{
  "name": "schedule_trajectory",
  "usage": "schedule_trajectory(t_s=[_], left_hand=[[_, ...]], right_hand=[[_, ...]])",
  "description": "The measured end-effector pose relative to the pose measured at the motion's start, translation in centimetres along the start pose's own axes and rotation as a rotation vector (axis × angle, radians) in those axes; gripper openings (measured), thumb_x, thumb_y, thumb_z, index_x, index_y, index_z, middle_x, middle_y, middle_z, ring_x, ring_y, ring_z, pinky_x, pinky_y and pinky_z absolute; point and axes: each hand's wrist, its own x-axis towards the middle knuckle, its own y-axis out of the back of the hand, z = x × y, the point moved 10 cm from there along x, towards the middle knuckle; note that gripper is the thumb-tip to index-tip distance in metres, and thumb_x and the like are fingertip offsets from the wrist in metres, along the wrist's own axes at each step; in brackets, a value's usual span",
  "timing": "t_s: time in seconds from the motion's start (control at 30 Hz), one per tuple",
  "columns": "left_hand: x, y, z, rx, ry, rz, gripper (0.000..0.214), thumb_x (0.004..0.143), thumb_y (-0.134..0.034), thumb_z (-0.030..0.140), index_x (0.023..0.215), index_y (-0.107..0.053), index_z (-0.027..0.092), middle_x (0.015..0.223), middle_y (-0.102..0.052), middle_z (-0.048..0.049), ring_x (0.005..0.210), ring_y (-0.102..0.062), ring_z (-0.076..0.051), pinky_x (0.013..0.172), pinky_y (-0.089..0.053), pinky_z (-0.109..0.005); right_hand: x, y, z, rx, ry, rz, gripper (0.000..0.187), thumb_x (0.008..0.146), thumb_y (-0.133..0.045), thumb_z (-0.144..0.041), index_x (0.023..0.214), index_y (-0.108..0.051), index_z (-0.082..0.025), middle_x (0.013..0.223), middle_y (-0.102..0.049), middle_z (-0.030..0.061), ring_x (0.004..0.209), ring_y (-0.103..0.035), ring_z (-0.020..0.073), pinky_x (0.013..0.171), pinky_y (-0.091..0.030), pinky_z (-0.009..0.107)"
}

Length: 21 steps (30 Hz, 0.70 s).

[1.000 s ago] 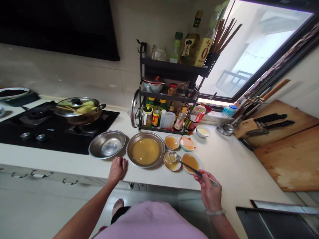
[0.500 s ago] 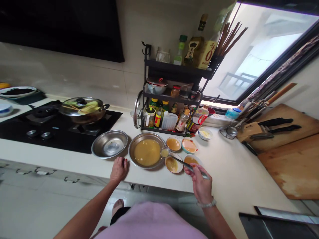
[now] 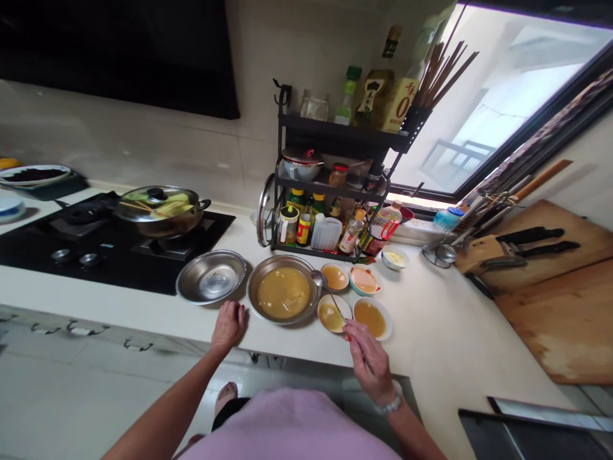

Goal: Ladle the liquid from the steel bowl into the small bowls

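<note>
My right hand (image 3: 366, 358) is closed on the handle of a metal spoon (image 3: 330, 295), whose bowl end lies at the right rim of a large steel bowl of yellow-brown broth (image 3: 282, 294). The handle crosses a small bowl of broth (image 3: 332, 314). Another small filled bowl (image 3: 372, 317) sits just right of my fingers. My left hand (image 3: 228, 326) rests on the white counter edge, fingers curled down, beside the big bowl and holding nothing I can see. An empty steel bowl (image 3: 211, 278) stands just beyond it.
Two more small bowls (image 3: 335, 276) (image 3: 363, 279) sit behind. A black spice rack (image 3: 330, 191) with bottles stands at the back. A lidded pan (image 3: 158, 214) is on the black hob at left. Wooden boards (image 3: 560, 306) and a knife block (image 3: 483, 249) lie right.
My right hand swung the spoon left, from the small bowl to the rim of the big broth bowl, and drew closer to my body. The left hand stayed put.
</note>
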Motion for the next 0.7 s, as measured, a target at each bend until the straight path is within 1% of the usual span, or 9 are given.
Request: schedule_trajectory(t_s=[0.07, 0.13, 0.27, 0.33, 0.43, 0.5, 0.53, 0.6, 0.7], left_hand=[[0.0, 0.0, 0.0, -0.005, -0.002, 0.002, 0.018, 0.092, -0.038, 0.032, 0.079, -0.048, 0.024, 0.081, -0.053, -0.0074, 0.079, -0.051, -0.025, 0.076, -0.045, -0.040], [0.0, -0.1, -0.1, -0.012, -0.003, 0.002, 0.018, 0.091, -0.039, 0.032, 0.079, -0.049, 0.024, 0.080, -0.053, -0.0075, 0.079, -0.051, -0.025, 0.076, -0.044, -0.041], [0.0, -0.2, -0.2, -0.012, -0.013, 0.002, 0.017, 0.091, -0.039, 0.032, 0.078, -0.048, 0.024, 0.079, -0.053, -0.0069, 0.078, -0.051, -0.025, 0.075, -0.044, -0.040], [0.0, -0.2, -0.2, -0.004, -0.019, 0.006, 0.017, 0.091, -0.038, 0.032, 0.078, -0.046, 0.025, 0.079, -0.052, -0.0066, 0.078, -0.051, -0.025, 0.075, -0.044, -0.040], [0.0, -0.3, -0.2, 0.003, -0.028, 0.007, 0.018, 0.091, -0.038, 0.032, 0.077, -0.046, 0.025, 0.078, -0.052, -0.0065, 0.078, -0.052, -0.025, 0.075, -0.044, -0.040], [0.0, -0.3, -0.2, 0.005, -0.029, 0.003, 0.018, 0.091, -0.038, 0.032, 0.077, -0.046, 0.025, 0.078, -0.052, -0.0065, 0.077, -0.052, -0.025, 0.075, -0.044, -0.040], [0.0, -0.3, -0.2, 0.004, -0.026, 0.003, 0.018, 0.091, -0.038, 0.032, 0.077, -0.046, 0.025, 0.077, -0.052, -0.0065, 0.077, -0.051, -0.025, 0.075, -0.044, -0.040], [0.1, -0.2, -0.2, -0.002, -0.019, 0.004, 0.017, 0.091, -0.039, 0.032, 0.076, -0.046, 0.025, 0.077, -0.051, -0.0061, 0.077, -0.052, -0.025, 0.074, -0.044, -0.040], [0.1, -0.2, -0.2, -0.013, -0.013, 0.005, 0.017, 0.090, -0.040, 0.032, 0.076, -0.046, 0.025, 0.076, -0.052, -0.0059, 0.076, -0.052, -0.025, 0.074, -0.044, -0.040]], right_hand=[[-1.1, 1.3, 1.4, 0.009, -0.062, 0.048, 0.026, 0.091, -0.048, -0.015, 0.107, -0.068, -0.021, 0.100, -0.072, 0.0106, 0.090, -0.070, 0.0210, 0.070, -0.061, 0.031], [-2.4, 2.3, 2.8, 0.013, -0.125, 0.078, 0.023, 0.091, -0.050, -0.017, 0.104, -0.068, -0.022, 0.094, -0.072, 0.0084, 0.081, -0.070, 0.0190, 0.065, -0.061, 0.029], [-4.8, 2.5, 5.0, 0.053, -0.262, 0.067, 0.018, 0.090, -0.055, -0.028, 0.097, -0.070, -0.022, 0.090, -0.072, 0.0079, 0.074, -0.070, 0.0192, 0.062, -0.062, 0.029], [-5.7, 2.4, 6.2, 0.107, -0.382, 0.087, 0.021, 0.089, -0.057, -0.036, 0.093, -0.071, -0.021, 0.085, -0.073, 0.0075, 0.069, -0.070, 0.0194, 0.062, -0.061, 0.030], [-7.4, 2.4, 8.6, 0.215, -0.667, 0.208, 0.029, 0.084, -0.061, -0.046, 0.090, -0.070, -0.018, 0.074, -0.073, 0.0064, 0.063, -0.070, 0.0207, 0.066, -0.061, 0.034], [-8.7, 2.7, 10.0, 0.308, -0.847, 0.342, 0.034, 0.078, -0.067, -0.049, 0.087, -0.070, -0.016, 0.070, -0.073, 0.0063, 0.062, -0.071, 0.0224, 0.067, -0.060, 0.036], [-9.1, 2.9, 10.5, 0.356, -0.906, 0.409, 0.037, 0.074, -0.070, -0.050, 0.086, -0.069, -0.015, 0.069, -0.073, 0.0060, 0.062, -0.071, 0.0229, 0.067, -0.060, 0.037], [-9.6, 3.3, 11.1, 0.427, -0.962, 0.507, 0.039, 0.068, -0.075, -0.050, 0.083, -0.069, -0.014, 0.069, -0.072, 0.0051, 0.061, -0.071, 0.0232, 0.066, -0.060, 0.036], [-9.5, 3.9, 11.4, 0.457, -0.965, 0.538, 0.040, 0.066, -0.077, -0.049, 0.082, -0.069, -0.013, 0.070, -0.072, 0.0045, 0.062, -0.071, 0.0231, 0.066, -0.060, 0.035]])
